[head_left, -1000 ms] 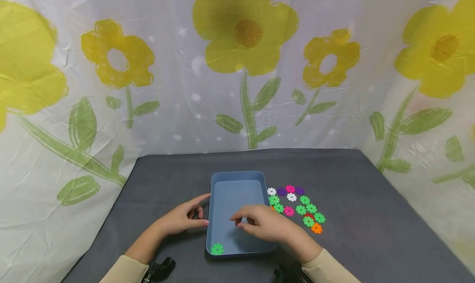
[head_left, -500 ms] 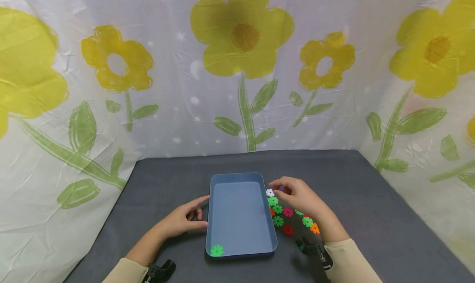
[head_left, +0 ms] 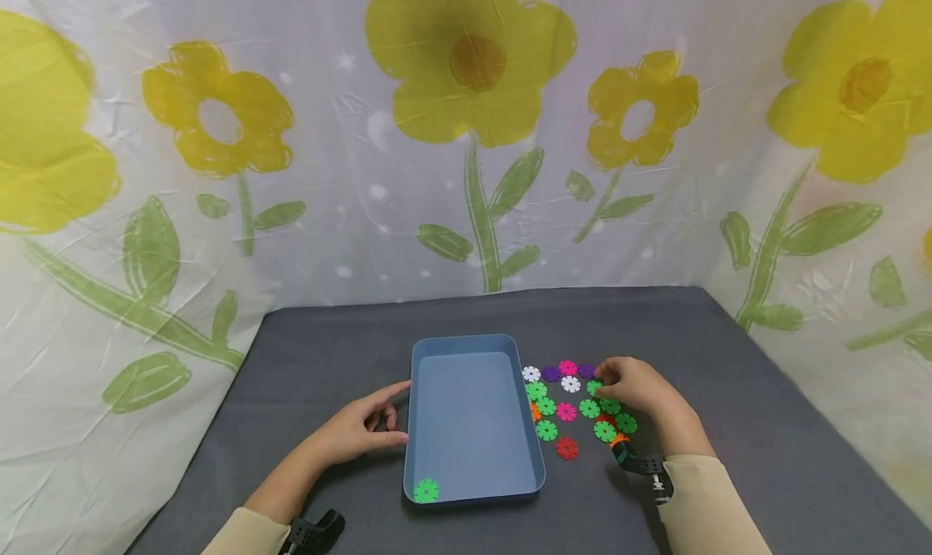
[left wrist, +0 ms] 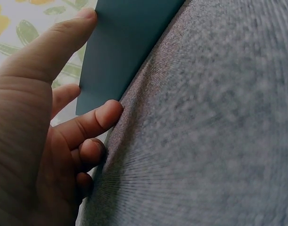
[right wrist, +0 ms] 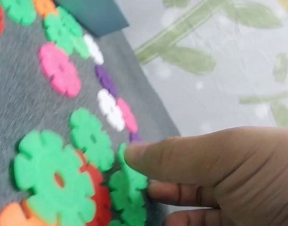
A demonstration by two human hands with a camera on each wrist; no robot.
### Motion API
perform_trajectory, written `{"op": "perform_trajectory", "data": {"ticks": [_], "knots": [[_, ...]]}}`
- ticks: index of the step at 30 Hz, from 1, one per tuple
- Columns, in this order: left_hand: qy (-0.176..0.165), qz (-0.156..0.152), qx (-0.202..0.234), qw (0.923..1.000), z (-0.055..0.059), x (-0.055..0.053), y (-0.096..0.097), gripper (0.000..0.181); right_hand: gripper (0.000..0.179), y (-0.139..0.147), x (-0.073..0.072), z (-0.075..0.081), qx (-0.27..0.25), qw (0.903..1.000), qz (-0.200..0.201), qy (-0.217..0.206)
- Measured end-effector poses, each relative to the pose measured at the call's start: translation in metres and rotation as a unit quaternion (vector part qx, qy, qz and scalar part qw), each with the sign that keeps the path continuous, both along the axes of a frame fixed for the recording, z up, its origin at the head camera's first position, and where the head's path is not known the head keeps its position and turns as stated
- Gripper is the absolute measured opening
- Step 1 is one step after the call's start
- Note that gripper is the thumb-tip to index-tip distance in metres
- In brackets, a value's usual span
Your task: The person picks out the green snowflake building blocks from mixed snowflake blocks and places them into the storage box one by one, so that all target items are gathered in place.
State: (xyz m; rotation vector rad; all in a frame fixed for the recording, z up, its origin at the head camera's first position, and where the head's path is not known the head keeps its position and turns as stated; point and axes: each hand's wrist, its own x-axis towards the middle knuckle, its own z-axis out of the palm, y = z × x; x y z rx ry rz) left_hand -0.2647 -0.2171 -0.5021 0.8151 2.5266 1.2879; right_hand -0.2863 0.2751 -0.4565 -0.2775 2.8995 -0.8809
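Observation:
A blue-grey rectangular tray (head_left: 473, 409) lies on the dark cloth, with one green snowflake disc (head_left: 425, 491) in its near left corner. My left hand (head_left: 360, 427) touches the tray's left side with extended index finger and thumb, the other fingers bent; the left wrist view shows fingertips at the tray wall (left wrist: 120, 42). Right of the tray, my right hand (head_left: 644, 389) reaches to the scattered discs. Its thumb and fingers pinch a green snowflake disc (right wrist: 129, 169), which stands tilted above other green discs. Part of it is hidden behind the thumb.
Several notched discs lie right of the tray, some overlapping: white (head_left: 571, 384), pink (head_left: 565, 412), red (head_left: 566, 447), purple (head_left: 551, 374), green and orange. A flower-printed curtain (head_left: 335, 175) hangs behind the table (head_left: 349, 336).
My right hand has moved from over the tray, past the white and purple discs, to the green discs at the right, and pinches one. The left hand and tray have stayed put.

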Motion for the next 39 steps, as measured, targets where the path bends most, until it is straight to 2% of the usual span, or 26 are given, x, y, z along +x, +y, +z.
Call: {"op": "perform_trajectory", "data": {"ticks": [3, 6, 10, 13, 17, 22, 25, 31, 34, 39], "knots": [[0.008, -0.003, -0.003, 1.0000, -0.001, 0.000, -0.002, 0.079, 0.034, 0.000, -0.001, -0.005, 0.021, 0.9994, -0.024, -0.015], [0.009, -0.003, -0.002, 1.0000, -0.001, -0.001, -0.002, 0.080, 0.037, -0.002, -0.002, -0.006, 0.048, 0.9980, -0.039, -0.009], [0.006, -0.003, 0.003, 1.0000, -0.003, -0.001, 0.000, 0.080, 0.034, -0.003, -0.002, -0.006, 0.083, 0.9958, -0.038, 0.005], [0.003, -0.004, 0.007, 1.0000, -0.005, 0.001, 0.000, 0.080, 0.031, -0.004, 0.000, -0.006, 0.090, 0.9953, -0.033, 0.009], [-0.005, -0.002, 0.005, 1.0000, -0.007, 0.002, -0.001, 0.082, 0.032, -0.003, 0.003, 0.000, 0.060, 0.9976, -0.032, 0.011], [0.000, 0.000, 0.008, 1.0000, -0.005, 0.000, 0.000, 0.081, 0.034, -0.006, 0.006, 0.020, 0.013, 0.9987, -0.032, 0.039], [0.001, 0.003, 0.005, 1.0000, -0.003, 0.000, -0.001, 0.082, 0.036, -0.015, 0.007, 0.035, 0.000, 0.9980, -0.032, 0.055], [0.004, 0.018, 0.001, 0.9998, -0.002, 0.003, -0.004, 0.082, 0.037, -0.047, 0.009, 0.061, -0.048, 0.9955, -0.008, 0.082], [0.003, 0.018, 0.001, 0.9998, -0.001, 0.002, -0.003, 0.082, 0.036, -0.061, 0.014, 0.068, -0.060, 0.9937, -0.002, 0.094], [0.001, 0.002, 0.007, 1.0000, 0.000, -0.001, 0.001, 0.081, 0.034, -0.082, 0.022, 0.071, -0.056, 0.9912, 0.012, 0.120]]}}
